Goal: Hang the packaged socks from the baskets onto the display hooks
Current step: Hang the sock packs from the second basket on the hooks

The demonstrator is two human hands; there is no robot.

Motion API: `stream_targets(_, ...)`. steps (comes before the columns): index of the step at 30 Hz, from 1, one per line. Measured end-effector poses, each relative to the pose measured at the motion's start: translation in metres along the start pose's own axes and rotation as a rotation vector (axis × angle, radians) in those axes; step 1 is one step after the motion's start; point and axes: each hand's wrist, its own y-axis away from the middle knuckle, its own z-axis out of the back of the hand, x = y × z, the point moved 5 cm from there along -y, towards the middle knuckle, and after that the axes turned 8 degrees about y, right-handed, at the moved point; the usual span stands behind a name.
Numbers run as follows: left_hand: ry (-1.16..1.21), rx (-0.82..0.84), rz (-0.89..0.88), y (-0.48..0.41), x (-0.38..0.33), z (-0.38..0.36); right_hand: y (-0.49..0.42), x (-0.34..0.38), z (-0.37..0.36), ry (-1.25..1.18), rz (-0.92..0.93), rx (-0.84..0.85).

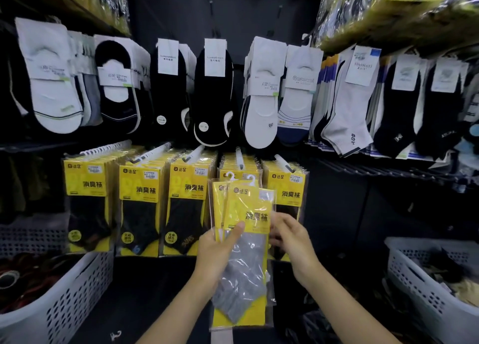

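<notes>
Yellow packs (243,214) of grey socks, two as far as can be seen, are held fanned at 6 o'clock of the view. They are gripped low by the left hand (217,250), thumb laid over the front. The right edge is pinched by the right hand (290,237), fingers curled. The clear hanger tabs are raised to just below the fourth hook (239,159), at 12 o'clock from the packs. No tab is seen threaded yet.

Done so far: five hooks (153,153) in the lower row are loaded with hung packs (141,209) of the same yellow kind, thick stacks on each. The held packs are judged to belong on the fourth hook, though its stack is mostly hidden behind them.

Left: both held packs are still to be hung. A left basket (77,286) at 8 o'clock and a right basket (420,279) at 4 o'clock are seen with dark contents. Whether those are packaged socks cannot be told, and no yellow pack is made out in either. The task is judged mid-way or later for this row, and the remainder cannot be counted.

The upper socks (215,95) at 12 o'clock are not being handled.
</notes>
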Motion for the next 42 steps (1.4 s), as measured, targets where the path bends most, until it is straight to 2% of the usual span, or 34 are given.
stream_targets(7, -0.006, 0.034, -0.035, 0.008, -0.010, -0.007, 0.013, 0.006, 0.011, -0.063, 0.009, -0.054)
stream_targets(11, -0.053, 0.026, -0.076, 0.005, -0.020, 0.000, 0.005, -0.008, 0.039, -0.110, -0.068, -0.203)
stream_targets(14, -0.094, 0.013, -0.133, -0.004, -0.026, 0.008, -0.006, -0.011, 0.067, -0.078, -0.071, -0.354)
stream_targets(17, -0.134, 0.031, -0.165, -0.012, -0.026, 0.014, -0.021, -0.005, 0.087, -0.041, -0.039, -0.430)
stream_targets(20, -0.131, 0.037, -0.162, -0.016, -0.023, 0.017, -0.039, 0.007, 0.093, -0.023, 0.018, -0.422)
stream_targets(24, -0.111, 0.060, -0.155, -0.019, -0.017, 0.016, -0.059, 0.018, 0.083, 0.064, 0.076, -0.318)
stream_targets(30, -0.101, 0.103, -0.137, -0.026, -0.007, 0.012, -0.081, 0.002, 0.074, 0.092, 0.016, -0.254)
stream_targets(33, -0.098, 0.118, -0.132, -0.027, -0.004, 0.010, -0.090, -0.012, 0.076, 0.060, -0.075, -0.330)
stream_targets(36, -0.110, 0.117, -0.115, -0.025, -0.004, 0.009, -0.090, -0.027, 0.082, 0.048, -0.212, -0.482)
stream_targets(39, -0.114, 0.135, -0.111, -0.023, -0.001, 0.010, -0.077, -0.027, 0.086, 0.119, -0.230, -0.629)
stream_targets(40, -0.126, 0.136, -0.126, -0.020, -0.003, 0.011, -0.072, -0.024, 0.085, 0.139, -0.209, -0.614)
stream_targets(42, -0.168, 0.164, -0.154, -0.016, -0.002, 0.013, -0.065, -0.011, 0.070, 0.110, -0.117, -0.430)
